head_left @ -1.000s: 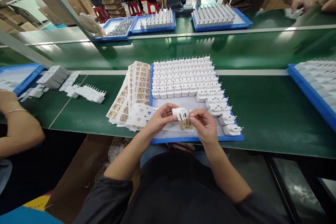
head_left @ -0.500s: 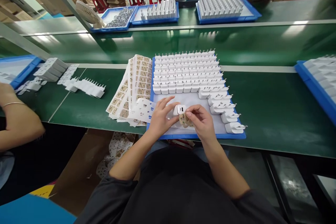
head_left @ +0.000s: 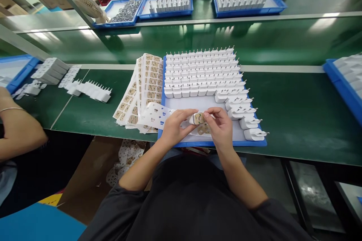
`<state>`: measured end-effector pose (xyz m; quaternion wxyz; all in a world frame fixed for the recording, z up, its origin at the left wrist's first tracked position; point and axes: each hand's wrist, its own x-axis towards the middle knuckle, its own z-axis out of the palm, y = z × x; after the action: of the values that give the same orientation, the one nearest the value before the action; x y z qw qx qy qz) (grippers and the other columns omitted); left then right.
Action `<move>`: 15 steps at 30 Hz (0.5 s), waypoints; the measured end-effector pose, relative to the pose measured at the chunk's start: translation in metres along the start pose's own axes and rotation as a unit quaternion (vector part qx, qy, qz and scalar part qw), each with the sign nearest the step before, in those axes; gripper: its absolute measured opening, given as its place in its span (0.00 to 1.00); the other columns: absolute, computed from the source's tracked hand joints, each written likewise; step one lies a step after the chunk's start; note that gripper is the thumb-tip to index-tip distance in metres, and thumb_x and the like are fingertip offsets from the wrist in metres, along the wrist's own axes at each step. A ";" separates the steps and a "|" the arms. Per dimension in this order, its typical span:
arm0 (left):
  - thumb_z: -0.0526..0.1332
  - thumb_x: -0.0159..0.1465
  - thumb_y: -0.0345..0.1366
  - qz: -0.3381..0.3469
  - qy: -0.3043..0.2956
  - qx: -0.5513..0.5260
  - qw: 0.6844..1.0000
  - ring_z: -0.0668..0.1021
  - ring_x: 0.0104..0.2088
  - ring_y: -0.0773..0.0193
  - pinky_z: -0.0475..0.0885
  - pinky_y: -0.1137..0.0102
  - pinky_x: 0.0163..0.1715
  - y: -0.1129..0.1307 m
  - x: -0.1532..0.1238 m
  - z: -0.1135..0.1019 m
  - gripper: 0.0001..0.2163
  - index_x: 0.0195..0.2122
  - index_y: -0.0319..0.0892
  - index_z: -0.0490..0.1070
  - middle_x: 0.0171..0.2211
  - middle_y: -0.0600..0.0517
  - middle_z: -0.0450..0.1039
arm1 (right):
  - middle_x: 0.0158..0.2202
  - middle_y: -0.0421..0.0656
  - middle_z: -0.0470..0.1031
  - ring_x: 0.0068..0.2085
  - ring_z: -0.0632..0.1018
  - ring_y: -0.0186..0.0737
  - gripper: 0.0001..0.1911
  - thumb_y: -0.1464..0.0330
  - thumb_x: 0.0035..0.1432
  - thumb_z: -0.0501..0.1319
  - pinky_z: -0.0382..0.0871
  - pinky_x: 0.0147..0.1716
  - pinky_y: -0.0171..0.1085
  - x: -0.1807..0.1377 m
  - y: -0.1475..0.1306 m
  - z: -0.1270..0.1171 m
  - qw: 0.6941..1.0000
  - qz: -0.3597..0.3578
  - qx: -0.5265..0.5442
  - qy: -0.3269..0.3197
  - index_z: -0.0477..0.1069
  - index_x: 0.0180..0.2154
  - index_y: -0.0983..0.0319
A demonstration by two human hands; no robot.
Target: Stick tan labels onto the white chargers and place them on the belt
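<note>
My left hand (head_left: pixel 175 126) is closed on a small white USB charger (head_left: pixel 192 120), fingers on its far side and thumb on the near side. A tan sticker (head_left: pixel 198 118) covers the charger's port face. My right hand (head_left: pixel 221 126) pinches the sticker's right edge between thumb and fingertips. Just under the hands lies a piece of tan sticker sheet (head_left: pixel 204 130). All this is above the near part of a blue tray (head_left: pixel 195 144), where rows of white plug chargers (head_left: pixel 198 71) stand with pins up. More chargers (head_left: pixel 254 134) lie down the tray's right side.
Sheets of tan stickers (head_left: pixel 152 83) are stacked left of the tray, with a partly peeled sheet (head_left: pixel 154 116) over them. Further left are loose white chargers (head_left: pixel 94 91) and a co-worker's arm (head_left: pixel 22 128). Another blue tray (head_left: pixel 339 83) stands at right.
The tan sticker has come up from below the charger onto its port face, hiding the port. My right hand has moved slightly up with it. The camera view has shifted a little.
</note>
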<state>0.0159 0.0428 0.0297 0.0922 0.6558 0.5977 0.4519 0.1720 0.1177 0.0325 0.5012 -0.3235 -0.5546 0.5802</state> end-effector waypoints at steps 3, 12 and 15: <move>0.69 0.64 0.34 -0.006 -0.005 0.000 1.000 0.82 0.46 0.58 0.80 0.64 0.46 0.000 0.000 0.000 0.18 0.56 0.47 0.74 0.48 0.49 0.82 | 0.32 0.38 0.75 0.28 0.75 0.33 0.08 0.61 0.60 0.69 0.71 0.27 0.34 -0.001 0.000 0.000 1.000 0.000 -0.011 -0.003 0.75 0.35 0.57; 0.69 0.65 0.37 -0.034 -0.016 0.006 0.999 0.82 0.45 0.58 0.80 0.64 0.45 0.002 -0.001 -0.001 0.18 0.56 0.48 0.74 0.47 0.49 0.82 | 0.34 0.39 0.77 0.34 0.78 0.35 0.05 0.63 0.61 0.68 0.75 0.35 0.35 -0.003 0.001 0.000 0.999 -0.027 -0.030 0.001 0.76 0.36 0.57; 0.68 0.65 0.37 -0.038 -0.020 0.007 0.999 0.82 0.45 0.58 0.80 0.64 0.45 0.002 -0.001 -0.001 0.18 0.56 0.48 0.74 0.47 0.49 0.82 | 0.34 0.39 0.77 0.33 0.78 0.35 0.05 0.63 0.62 0.68 0.75 0.34 0.35 -0.003 0.002 0.000 0.999 -0.025 -0.041 0.004 0.76 0.36 0.57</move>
<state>0.0167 0.0412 0.0309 0.1165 0.6423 0.6234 0.4304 0.1724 0.1150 0.0299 0.5043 -0.3321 -0.5838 0.5427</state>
